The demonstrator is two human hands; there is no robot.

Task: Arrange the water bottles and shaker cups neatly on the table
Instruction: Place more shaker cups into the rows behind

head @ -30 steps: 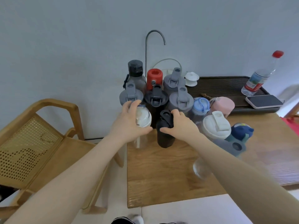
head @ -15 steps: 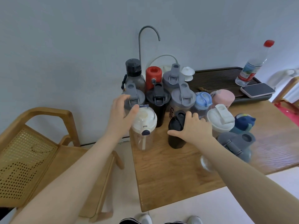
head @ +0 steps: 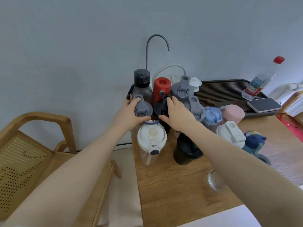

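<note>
Both hands had left the front bottles for the second row, the left hand clasping the grey flip-lid shaker cup and the right hand the black-lidded shaker cup at the wooden tabletop's back-left corner, likely needing small squaring nudges next

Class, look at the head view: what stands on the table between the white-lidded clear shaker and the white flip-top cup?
In the head view, a black shaker cup stands between the white-lidded clear shaker and the white flip-top cup.
</note>
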